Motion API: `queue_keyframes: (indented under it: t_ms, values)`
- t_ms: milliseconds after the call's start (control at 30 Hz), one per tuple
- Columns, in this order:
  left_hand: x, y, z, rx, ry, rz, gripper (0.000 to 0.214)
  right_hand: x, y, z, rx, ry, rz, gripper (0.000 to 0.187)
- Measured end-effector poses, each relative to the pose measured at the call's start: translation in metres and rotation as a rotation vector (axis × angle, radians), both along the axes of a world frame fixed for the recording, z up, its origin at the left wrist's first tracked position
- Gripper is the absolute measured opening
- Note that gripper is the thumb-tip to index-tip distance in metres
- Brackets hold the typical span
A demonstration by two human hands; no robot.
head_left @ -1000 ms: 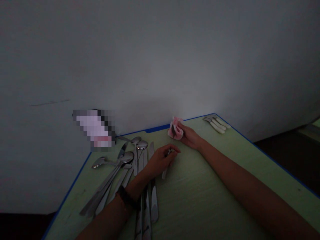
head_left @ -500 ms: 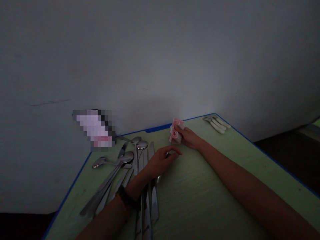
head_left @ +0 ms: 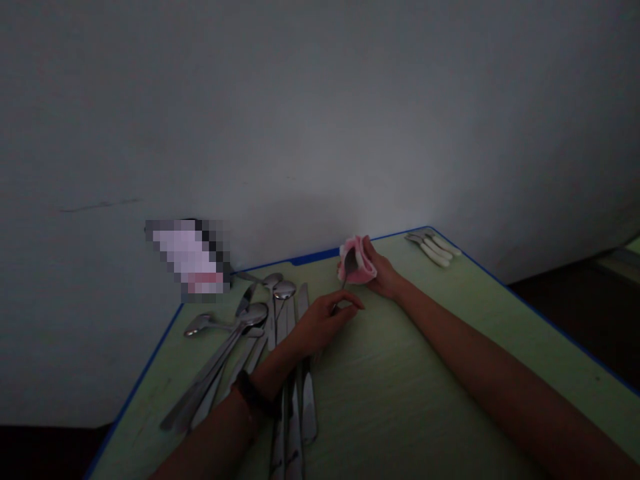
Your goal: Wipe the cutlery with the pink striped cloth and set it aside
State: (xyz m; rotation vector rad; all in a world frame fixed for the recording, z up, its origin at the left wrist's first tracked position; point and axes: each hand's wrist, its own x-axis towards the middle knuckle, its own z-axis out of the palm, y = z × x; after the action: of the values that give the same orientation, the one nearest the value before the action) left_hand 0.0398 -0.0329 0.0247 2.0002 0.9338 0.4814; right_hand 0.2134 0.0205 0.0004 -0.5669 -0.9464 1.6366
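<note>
My left hand [head_left: 320, 323] pinches the handle of a metal spoon [head_left: 349, 263], whose bowl points up into a pink cloth [head_left: 357, 263]. My right hand [head_left: 383, 273] grips that cloth, wrapped round the spoon's bowl, near the back edge of the green table [head_left: 410, 373]. A dark band sits on my left wrist. Several spoons and knives [head_left: 250, 333] lie in a loose pile just left of my left hand.
A small group of white-handled cutlery [head_left: 434, 247] lies at the table's far right corner. A blurred-out object [head_left: 190, 257] stands by the wall at the back left. The table has a blue rim, and a grey wall rises close behind it.
The spoon's bowl has been lifted from lying low on the table up into the pink cloth. My right hand has turned and opened the cloth round it.
</note>
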Motion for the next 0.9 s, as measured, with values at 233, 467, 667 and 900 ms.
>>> queue_keyframes:
  t_ms: [233,467,667,900]
  values:
    - [-0.0013,-0.0001,0.0011,-0.02,0.047,-0.014,0.028,0.0006,-0.0011,-0.0073,0.02,-0.196,-0.046,0.032]
    - [-0.0004,0.0004,-0.0003,0.032,0.015,-0.027,0.027,-0.0021,0.0005,-0.005,-0.011,-0.17,-0.095,0.051]
    - [0.0002,-0.0021,-0.0011,0.003,-0.058,0.058,0.026,-0.0046,-0.0019,0.0015,-0.077,0.002,-0.016,0.055]
    - [-0.0011,-0.0026,-0.0045,-0.04,-0.141,0.161,0.023,-0.0083,-0.0042,-0.0001,-0.09,-0.076,-0.11,0.041]
